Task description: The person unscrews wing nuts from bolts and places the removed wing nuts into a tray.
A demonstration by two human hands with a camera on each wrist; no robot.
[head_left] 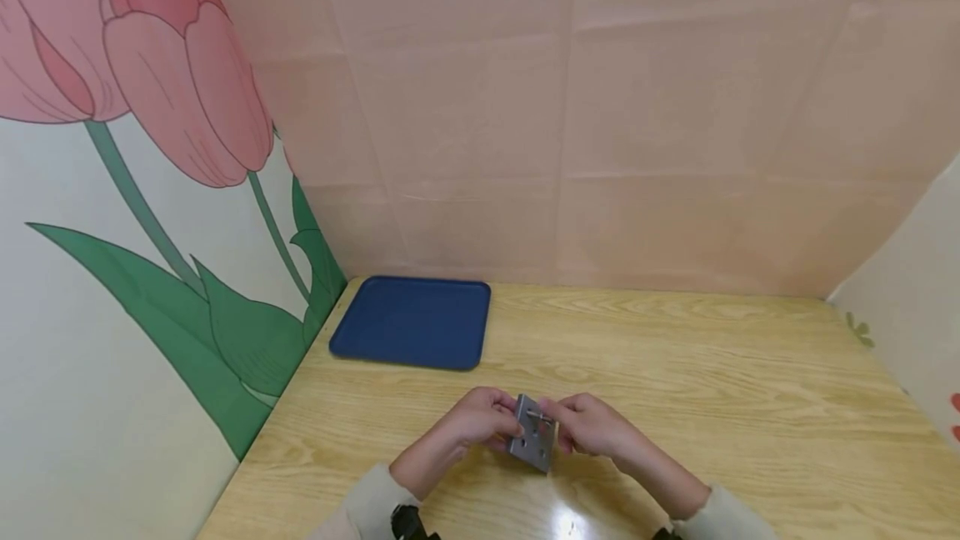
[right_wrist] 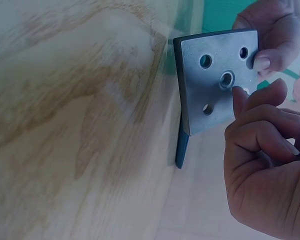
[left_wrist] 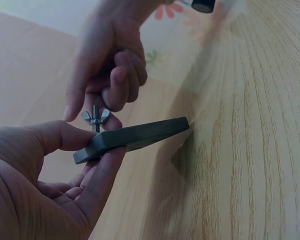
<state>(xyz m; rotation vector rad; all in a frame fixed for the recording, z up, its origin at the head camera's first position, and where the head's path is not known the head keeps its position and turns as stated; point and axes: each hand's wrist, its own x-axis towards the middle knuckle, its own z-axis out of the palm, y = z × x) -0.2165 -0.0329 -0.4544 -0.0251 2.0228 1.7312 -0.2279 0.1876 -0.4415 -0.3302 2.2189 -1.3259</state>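
Note:
A grey metal plate with several round holes is tilted above the wooden table. My left hand grips its edge, thumb on one face and fingers on the other. From the plate stands a threaded bolt carrying a silver wing nut. The thumb and forefinger of my right hand are curled around the wing nut; its other fingers fold toward the palm in the left wrist view. Several holes in the plate show in the right wrist view, where the right fingers hide the wing nut.
A blue tray lies at the table's back left corner. The wood-grain table meets a pinkish cloth backdrop behind and a tulip-printed panel on the left. A white panel borders the right side.

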